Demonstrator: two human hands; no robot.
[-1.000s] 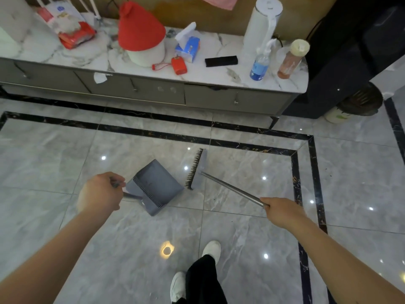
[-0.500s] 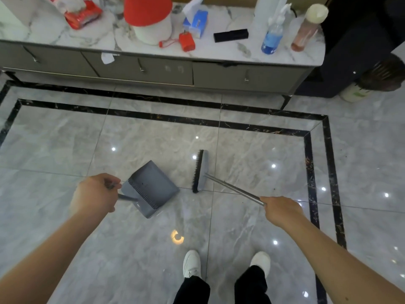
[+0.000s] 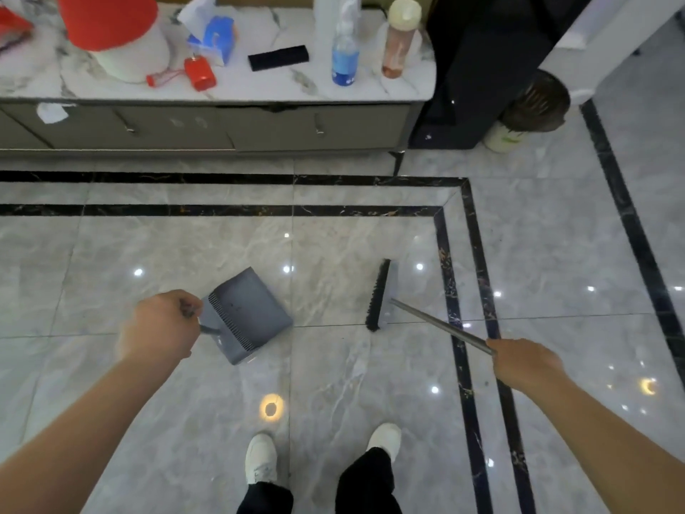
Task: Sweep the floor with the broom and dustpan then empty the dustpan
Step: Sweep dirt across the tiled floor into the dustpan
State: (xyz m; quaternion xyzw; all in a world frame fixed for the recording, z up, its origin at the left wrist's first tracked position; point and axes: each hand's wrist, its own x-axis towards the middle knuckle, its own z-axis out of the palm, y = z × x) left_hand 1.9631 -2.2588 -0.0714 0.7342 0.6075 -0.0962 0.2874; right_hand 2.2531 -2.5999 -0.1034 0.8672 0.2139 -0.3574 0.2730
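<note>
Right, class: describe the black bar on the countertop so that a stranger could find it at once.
Start at the marble countertop above the grey drawers. Between the blue tissue box and the blue-labelled bottle lies the black bar. It alone is flat, plain and black.

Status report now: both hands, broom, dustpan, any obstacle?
Left hand grips dustpan handle. Right hand grips broom pole; brush head apart from dustpan. Nothing on the floor between them.
</note>
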